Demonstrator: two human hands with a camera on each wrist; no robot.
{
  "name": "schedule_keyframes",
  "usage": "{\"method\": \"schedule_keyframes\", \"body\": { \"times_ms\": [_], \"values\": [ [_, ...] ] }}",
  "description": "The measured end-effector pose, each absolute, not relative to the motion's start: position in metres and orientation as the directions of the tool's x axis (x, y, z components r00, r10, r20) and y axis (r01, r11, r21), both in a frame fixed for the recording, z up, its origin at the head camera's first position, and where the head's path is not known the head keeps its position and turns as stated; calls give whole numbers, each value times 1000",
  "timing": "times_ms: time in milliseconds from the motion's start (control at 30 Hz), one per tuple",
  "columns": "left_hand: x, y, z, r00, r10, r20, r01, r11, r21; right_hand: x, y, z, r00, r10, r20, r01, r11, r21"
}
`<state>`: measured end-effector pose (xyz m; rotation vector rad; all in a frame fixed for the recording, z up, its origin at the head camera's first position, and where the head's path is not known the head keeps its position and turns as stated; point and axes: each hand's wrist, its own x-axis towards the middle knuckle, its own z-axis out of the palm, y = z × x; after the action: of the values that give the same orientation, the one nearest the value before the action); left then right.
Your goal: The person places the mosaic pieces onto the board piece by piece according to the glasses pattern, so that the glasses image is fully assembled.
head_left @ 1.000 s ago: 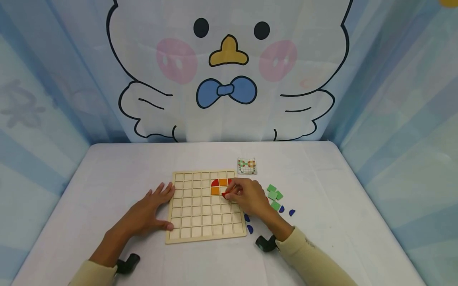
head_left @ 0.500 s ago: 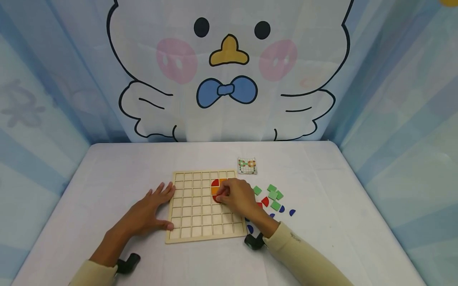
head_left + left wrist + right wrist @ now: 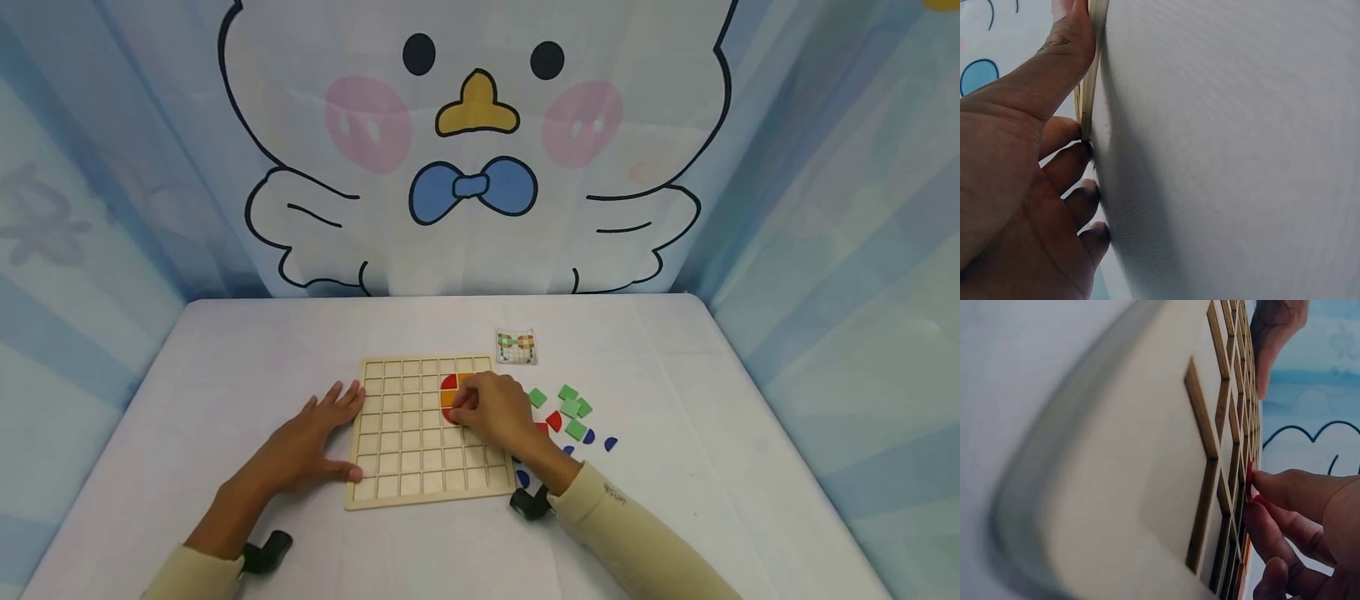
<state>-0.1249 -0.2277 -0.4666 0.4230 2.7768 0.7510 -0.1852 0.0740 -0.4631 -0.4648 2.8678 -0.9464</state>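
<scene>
Right hand (image 3: pixel 491 408): narrow, thumb and fingertips pinched on a red quarter-circle tile (image 3: pixel 449 415). Tile sits at a cell in the far right part of the wooden grid board (image 3: pixel 420 502), directly nearside of an orange square tile (image 3: pixel 448 398). Seating unclear; fingertips cover much of it.

Left hand (image 3: pixel 315 433): fingers and thumb spread along the board's left edge, touching it; no tile seen there.

Risks, my judgement. Tile may perch on a rib if turned slightly off the cell, or lift back out if it clings between the fingertips on release. A sideways push from the right hand could skid the board over the cloth, should the left ease off. Right forearm and black wrist camera (image 3: pixel 530 502) hang close to blue half-circle tiles (image 3: pixel 522 478) by the board's right edge; a low sweep might scatter them.

Tile's look: glossy red, rounded side to the left and near side, matching the red tile (image 3: pixel 449 382) 2 cells farther up.

Outward, right of the board: 5 green square tiles (image 3: pixel 576 429), 1 loose red quarter (image 3: pixel 554 421). Pattern card (image 3: pixel 517 347) lies toward the tabletop's far edge, just off the board's far right corner.
</scene>
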Motion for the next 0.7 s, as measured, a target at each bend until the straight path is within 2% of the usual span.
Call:
{"method": "schedule_keyframes", "body": {
  "times_ms": [167, 333, 533, 700],
  "values": [
    [-125, -228, -468, -930, 335, -154, 211, 826, 522, -185, 88, -460, -956, -292, 36, -250, 742, -622],
    [-125, -228, -467, -930, 340, -137, 225, 825, 519, -188, 111, -453, -978, -210, 15, -172, 755, -633],
    [-125, -230, -467, -929, 347, -131, 234, 822, 520, -192, 141, -449, -991, -124, -41, -74, 789, -609],
    [-125, -231, -467, -928, 351, -124, 239, 818, 523, -192, 155, -447, -992, -101, -81, -37, 820, -571]
  ]
}}
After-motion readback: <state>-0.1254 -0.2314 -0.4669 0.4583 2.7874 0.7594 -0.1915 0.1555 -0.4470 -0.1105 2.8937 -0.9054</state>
